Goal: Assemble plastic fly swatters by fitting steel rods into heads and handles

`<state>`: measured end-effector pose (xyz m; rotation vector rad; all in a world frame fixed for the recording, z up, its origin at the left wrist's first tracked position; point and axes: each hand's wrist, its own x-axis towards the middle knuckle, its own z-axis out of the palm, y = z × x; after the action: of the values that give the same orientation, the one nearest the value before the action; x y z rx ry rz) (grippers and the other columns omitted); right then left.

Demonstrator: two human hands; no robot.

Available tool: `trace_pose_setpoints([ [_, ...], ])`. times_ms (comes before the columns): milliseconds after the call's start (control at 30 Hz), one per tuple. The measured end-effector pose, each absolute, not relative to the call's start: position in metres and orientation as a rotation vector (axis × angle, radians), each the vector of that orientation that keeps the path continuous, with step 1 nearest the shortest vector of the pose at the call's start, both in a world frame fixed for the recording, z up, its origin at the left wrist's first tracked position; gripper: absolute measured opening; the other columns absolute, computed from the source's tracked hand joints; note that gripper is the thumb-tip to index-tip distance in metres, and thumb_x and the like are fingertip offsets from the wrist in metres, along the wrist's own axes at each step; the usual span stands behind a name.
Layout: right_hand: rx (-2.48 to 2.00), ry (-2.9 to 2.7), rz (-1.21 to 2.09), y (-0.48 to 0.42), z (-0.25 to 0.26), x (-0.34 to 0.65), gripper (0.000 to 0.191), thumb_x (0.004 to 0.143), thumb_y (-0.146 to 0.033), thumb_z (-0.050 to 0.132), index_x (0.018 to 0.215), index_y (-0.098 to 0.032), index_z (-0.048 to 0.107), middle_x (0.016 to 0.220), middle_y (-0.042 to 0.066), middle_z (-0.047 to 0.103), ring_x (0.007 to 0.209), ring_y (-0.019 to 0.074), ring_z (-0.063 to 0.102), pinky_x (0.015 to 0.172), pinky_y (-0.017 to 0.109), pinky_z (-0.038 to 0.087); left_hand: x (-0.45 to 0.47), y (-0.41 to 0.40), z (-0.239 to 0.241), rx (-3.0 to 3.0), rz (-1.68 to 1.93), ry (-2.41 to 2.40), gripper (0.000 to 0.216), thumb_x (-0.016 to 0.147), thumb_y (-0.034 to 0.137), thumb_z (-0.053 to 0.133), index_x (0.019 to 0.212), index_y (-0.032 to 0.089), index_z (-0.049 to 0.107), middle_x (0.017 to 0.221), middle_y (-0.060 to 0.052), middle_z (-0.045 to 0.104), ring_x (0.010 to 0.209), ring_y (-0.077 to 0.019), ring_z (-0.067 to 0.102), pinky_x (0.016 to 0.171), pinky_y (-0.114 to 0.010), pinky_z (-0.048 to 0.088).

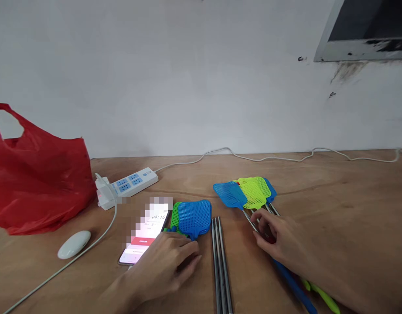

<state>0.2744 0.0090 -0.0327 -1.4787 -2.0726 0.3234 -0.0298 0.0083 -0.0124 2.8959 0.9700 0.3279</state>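
Note:
My left hand (170, 261) lies with curled fingers over the lower end of a stack of loose swatter heads, blue on top of green (192, 216). Its fingers cover the necks of the heads. My right hand (279, 237) rests on the metal rods of a bunch of assembled fly swatters (250, 193), blue and yellow-green, fingers bent round the rods just below the heads. Their blue and green grips (305, 292) stick out under my right wrist. Between the hands lie three bare metal rods (220, 266).
A phone (145, 237) with a lit screen lies left of the loose heads. A white power strip (127, 185) with a cable, a white mouse (74, 244) and a red plastic bag (37, 179) sit at the left. A white cable (286, 158) runs along the wall.

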Motion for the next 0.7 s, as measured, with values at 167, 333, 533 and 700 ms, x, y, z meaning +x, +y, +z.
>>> trace_pose_setpoints([
  [167, -1.327, -1.786, 0.709, 0.009, -0.028, 0.270, 0.014, 0.081, -0.025, 0.058, 0.094, -0.025, 0.052, 0.066, -0.006, 0.050, 0.048, 0.0116, 0.040, 0.050, 0.027, 0.031, -0.031, 0.009, -0.013, 2.893, 0.323, 0.982, 0.024, 0.099, 0.022, 0.042, 0.078, 0.020, 0.054, 0.068, 0.001, 0.060, 0.060, -0.0168, 0.057, 0.058, -0.030, 0.035],
  [333, -1.239, -1.541, 1.065, 0.007, -0.013, 0.268, 0.023, 0.082, -0.037, 0.067, 0.092, -0.023, 0.052, 0.073, -0.005, 0.047, 0.059, 0.0111, 0.042, 0.054, 0.024, 0.033, -0.030, 0.009, -0.011, 2.892, 0.329, 0.982, 0.025, 0.099, 0.021, 0.041, 0.078, 0.020, 0.055, 0.067, 0.000, 0.061, 0.060, -0.0169, 0.058, 0.058, -0.031, 0.034],
  [533, -1.248, -1.315, 1.304, 0.007, -0.006, 0.272, 0.044, 0.073, -0.046, 0.081, 0.100, -0.025, 0.054, 0.079, -0.004, 0.054, 0.061, 0.0103, 0.045, 0.052, 0.022, 0.034, -0.029, 0.010, -0.011, 2.891, 0.315, 0.992, 0.026, 0.100, 0.022, 0.041, 0.079, 0.020, 0.057, 0.068, 0.000, 0.061, 0.061, -0.0174, 0.059, 0.058, -0.031, 0.035],
  [700, -1.327, -1.153, 1.473, 0.004, -0.005, 0.268, 0.053, 0.070, -0.054, 0.082, 0.108, -0.028, 0.056, 0.077, -0.006, 0.057, 0.041, 0.0044, 0.031, 0.035, 0.020, 0.021, -0.030, 0.009, -0.011, 2.893, 0.298, 0.997, 0.026, 0.100, 0.022, 0.042, 0.079, 0.020, 0.057, 0.069, 0.000, 0.062, 0.062, -0.0178, 0.060, 0.059, -0.031, 0.035],
])
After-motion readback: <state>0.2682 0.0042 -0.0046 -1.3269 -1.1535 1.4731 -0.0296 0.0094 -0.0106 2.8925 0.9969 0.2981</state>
